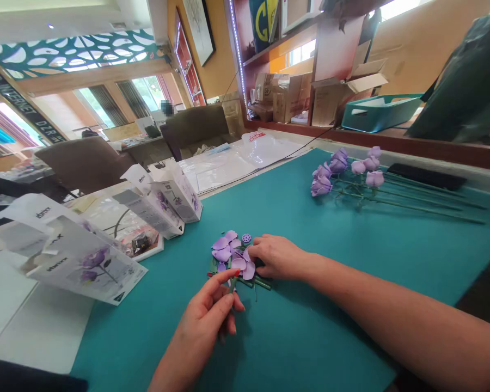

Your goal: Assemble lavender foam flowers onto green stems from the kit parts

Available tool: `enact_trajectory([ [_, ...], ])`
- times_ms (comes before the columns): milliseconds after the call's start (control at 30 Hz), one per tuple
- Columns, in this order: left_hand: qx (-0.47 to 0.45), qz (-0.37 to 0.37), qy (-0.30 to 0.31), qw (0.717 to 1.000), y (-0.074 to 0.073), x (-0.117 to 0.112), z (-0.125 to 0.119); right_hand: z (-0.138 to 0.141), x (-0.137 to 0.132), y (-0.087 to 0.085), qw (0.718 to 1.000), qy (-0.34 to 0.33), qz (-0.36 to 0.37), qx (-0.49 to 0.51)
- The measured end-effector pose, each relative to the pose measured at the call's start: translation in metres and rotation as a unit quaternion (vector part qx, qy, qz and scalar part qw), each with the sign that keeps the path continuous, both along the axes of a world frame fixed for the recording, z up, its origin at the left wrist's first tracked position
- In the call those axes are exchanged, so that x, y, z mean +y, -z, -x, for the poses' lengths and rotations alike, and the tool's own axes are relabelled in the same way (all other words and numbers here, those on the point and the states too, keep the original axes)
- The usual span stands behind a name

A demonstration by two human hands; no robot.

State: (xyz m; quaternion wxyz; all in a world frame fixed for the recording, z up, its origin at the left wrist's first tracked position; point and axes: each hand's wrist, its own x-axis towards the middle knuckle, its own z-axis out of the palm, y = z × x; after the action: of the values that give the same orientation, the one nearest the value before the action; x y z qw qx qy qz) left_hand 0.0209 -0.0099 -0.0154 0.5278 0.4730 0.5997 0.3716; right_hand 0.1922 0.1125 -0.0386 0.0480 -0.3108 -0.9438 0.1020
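Pinching a slim green piece (232,285) between thumb and forefinger, the left hand (204,313) hovers over the near edge of a loose heap, its other fingers curled loosely beneath. The right hand (280,257) comes down at the heap's right side, its fingers bent and bunched, the tips against the purple petals (222,253); whether they grip one I can't tell from here.

The petals lie just beyond the left fingertips and left of the right ones, overlapping too much for a sure count. One round purple disc (246,238) sits just past the right fingertips, and several green tubes (263,283) lie below them, one thin green pin (256,292) poking toward the person. Well off to the right of the fingers, purple flowers (374,178) lie on long green stems (416,201): four blooms in the right bunch, and a left bunch too crowded to count. One flat black object (427,177) lies beyond those stems. Three white boxes (106,272) stand left of the fingers.

Open green counter (335,332) spreads between the right fingers and the flowers, and there's room nearer the person, between the forearms. The counter's right edge runs well beyond the right fingers, under that forearm.
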Motion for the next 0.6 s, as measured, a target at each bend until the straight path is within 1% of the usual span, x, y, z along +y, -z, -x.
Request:
enact_trajectory([
  [133,0.014,-0.002,0.002,1.000,-0.0022,0.0012,-0.0001,0.0015,-0.0007,0.0009,0.999,-0.042,-0.021,0.005],
  [333,0.020,0.009,-0.003,1.000,-0.0037,0.0023,0.0007,0.0039,0.0002,0.0045,0.997,-0.064,-0.039,0.016],
  [600,0.034,0.016,-0.002,0.999,0.0009,0.0022,0.0034,0.0057,-0.0007,0.0072,0.992,-0.111,-0.053,0.023],
])
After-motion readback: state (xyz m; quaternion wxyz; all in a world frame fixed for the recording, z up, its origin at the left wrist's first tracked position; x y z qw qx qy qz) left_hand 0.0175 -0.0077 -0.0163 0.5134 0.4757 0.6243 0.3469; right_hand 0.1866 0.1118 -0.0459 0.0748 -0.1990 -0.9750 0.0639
